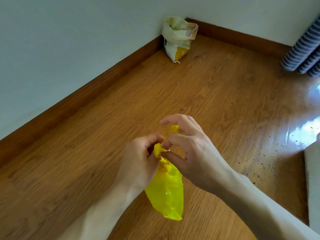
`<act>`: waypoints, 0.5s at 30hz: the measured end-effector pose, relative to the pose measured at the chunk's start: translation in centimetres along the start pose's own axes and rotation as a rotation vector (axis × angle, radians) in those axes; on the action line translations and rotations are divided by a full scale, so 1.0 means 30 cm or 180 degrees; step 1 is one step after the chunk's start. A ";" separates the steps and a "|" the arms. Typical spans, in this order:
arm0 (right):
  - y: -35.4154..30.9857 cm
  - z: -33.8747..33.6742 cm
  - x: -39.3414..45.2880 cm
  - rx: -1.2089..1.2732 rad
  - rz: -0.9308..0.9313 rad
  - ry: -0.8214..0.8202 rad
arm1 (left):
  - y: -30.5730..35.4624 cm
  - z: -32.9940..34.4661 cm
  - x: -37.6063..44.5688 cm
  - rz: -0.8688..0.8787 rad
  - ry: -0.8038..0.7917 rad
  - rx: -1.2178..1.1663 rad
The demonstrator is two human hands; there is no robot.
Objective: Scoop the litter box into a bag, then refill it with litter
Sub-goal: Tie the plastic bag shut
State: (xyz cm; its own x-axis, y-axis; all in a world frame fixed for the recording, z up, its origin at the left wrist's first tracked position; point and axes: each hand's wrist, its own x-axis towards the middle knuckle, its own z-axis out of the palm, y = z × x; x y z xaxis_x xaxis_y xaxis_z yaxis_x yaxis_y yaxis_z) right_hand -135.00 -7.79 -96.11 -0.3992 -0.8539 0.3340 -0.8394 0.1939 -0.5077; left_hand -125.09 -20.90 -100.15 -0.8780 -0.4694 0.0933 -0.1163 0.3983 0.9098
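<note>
A small yellow plastic bag [166,191] hangs above the wooden floor, its neck twisted between both hands. My left hand [138,163] pinches the bunched neck from the left. My right hand [188,153] grips the twisted top end from the right, with a yellow tail poking up between its fingers. An open white and yellow litter sack [178,38] stands upright in the far corner against the wall. A pale grey edge [313,179] at the right border may be the litter box; most of it is out of view.
The wooden floor [103,135] is bounded by a brown skirting board [86,89] and white walls. Dark litter grains [270,161] are scattered on the floor at the right. A blue-and-white striped fabric [304,52] hangs at the far right.
</note>
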 end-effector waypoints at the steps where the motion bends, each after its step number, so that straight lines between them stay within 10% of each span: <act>1: 0.005 -0.003 0.003 -0.0037 0.0005 -0.0074 | 0.003 -0.005 0.003 -0.0007 -0.0064 -0.0041; 15: 0.028 -0.008 -0.002 0.0375 0.0660 0.0247 | 0.047 -0.008 -0.021 -0.0201 -0.0531 -0.0723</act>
State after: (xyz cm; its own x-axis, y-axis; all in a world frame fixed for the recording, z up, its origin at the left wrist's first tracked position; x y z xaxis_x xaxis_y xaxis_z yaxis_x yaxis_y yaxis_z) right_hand -135.77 -7.46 -96.39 -0.5895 -0.7611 0.2706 -0.6895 0.2996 -0.6594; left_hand -124.60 -20.24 -98.83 -0.9388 -0.3440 -0.0172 -0.0827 0.1767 0.9808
